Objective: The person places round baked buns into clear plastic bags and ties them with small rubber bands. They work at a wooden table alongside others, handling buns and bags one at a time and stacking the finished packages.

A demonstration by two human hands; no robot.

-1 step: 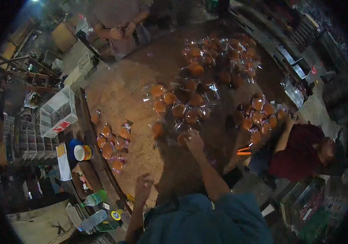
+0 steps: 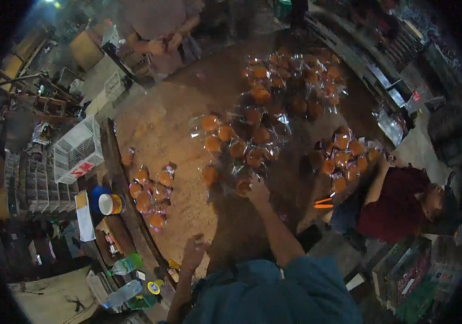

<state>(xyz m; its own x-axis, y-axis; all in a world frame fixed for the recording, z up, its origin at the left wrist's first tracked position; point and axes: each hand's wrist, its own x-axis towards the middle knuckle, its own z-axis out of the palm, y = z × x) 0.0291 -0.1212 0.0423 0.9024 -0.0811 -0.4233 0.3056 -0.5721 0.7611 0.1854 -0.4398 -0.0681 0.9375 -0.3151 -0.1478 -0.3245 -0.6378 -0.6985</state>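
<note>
From the head view, I see the right hand (image 2: 258,190), fingers bent, at an orange-brown round (image 2: 243,187) on the counter (image 2: 187,210), its grip unclear; the left hand (image 2: 194,252), loosely curled, is well apart, contents hidden

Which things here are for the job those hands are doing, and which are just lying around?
Seems part of the job:
- right hand, touching a round orange-brown thing
- left hand
- clear-wrapped round things

Seems just lying around:
- yellow-and-white tub
- clear bottle
- greenish bottle
</note>
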